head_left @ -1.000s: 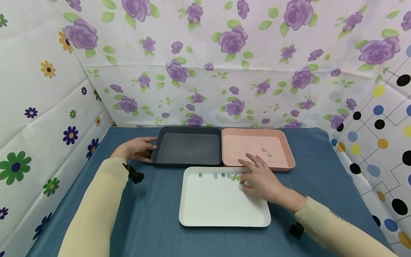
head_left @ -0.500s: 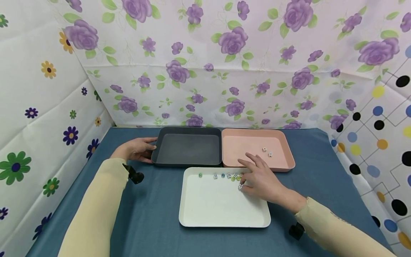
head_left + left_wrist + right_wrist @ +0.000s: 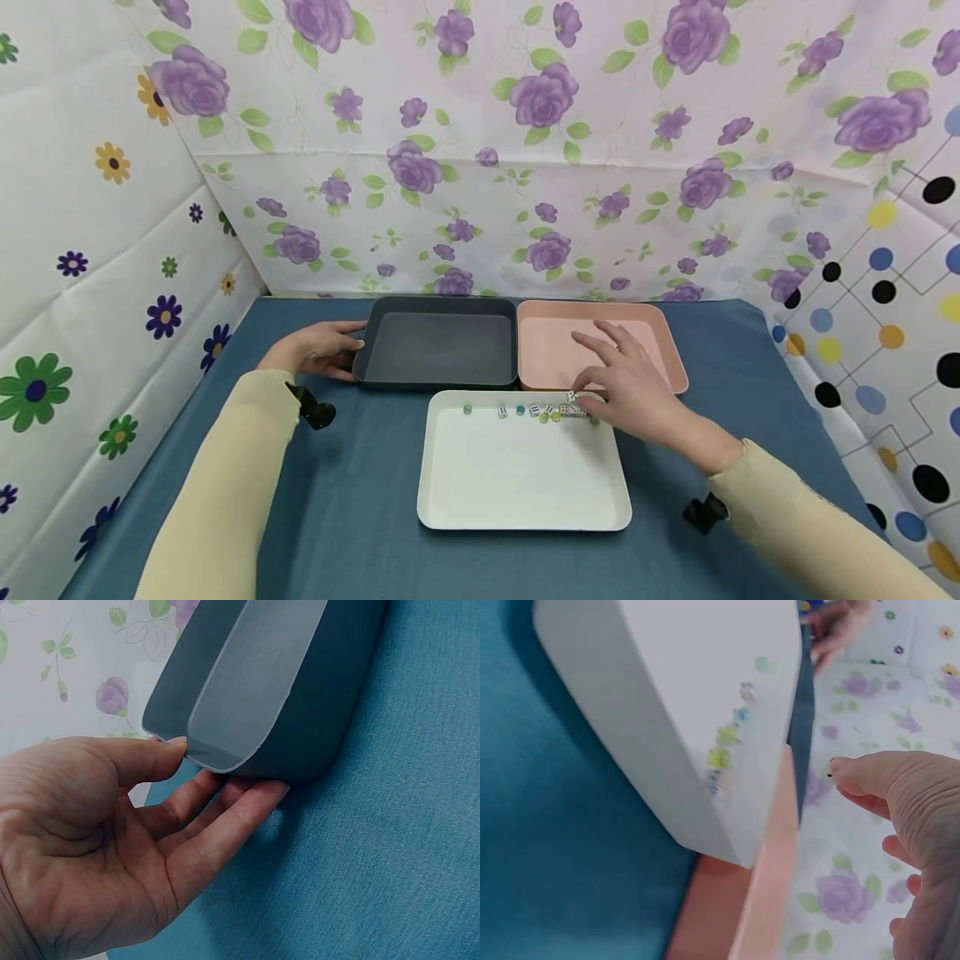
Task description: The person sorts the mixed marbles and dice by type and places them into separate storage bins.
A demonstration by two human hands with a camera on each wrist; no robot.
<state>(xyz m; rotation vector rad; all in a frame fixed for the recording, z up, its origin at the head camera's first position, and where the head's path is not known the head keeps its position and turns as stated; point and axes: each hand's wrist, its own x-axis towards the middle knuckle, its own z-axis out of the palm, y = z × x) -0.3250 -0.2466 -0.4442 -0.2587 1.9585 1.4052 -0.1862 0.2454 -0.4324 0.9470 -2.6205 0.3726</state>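
My left hand [image 3: 318, 348] holds the dark grey tray [image 3: 442, 350] at its left end. In the left wrist view, the thumb lies on the tray's rim [image 3: 206, 762] with the fingers against the outer wall. My right hand [image 3: 633, 390] pinches a white die [image 3: 573, 397] between thumb and forefinger, over the white tray's far edge by the pink tray [image 3: 547, 350]. Its other fingers spread over the pink tray, covering the dice there. Along the far side of the white tray [image 3: 517, 483] lie several dice [image 3: 503, 412] and small green, blue and yellow-green beads [image 3: 556, 417].
The grey and pink trays stand side by side at the back, with the white tray in front. A blue cloth [image 3: 352, 500] covers the table. Patterned sheets [image 3: 480, 158] hang behind and on both sides.
My right hand has lifted the die from the white tray and moved away and slightly right toward the pink tray, uncovering more dice in the row. The left hand has not moved.
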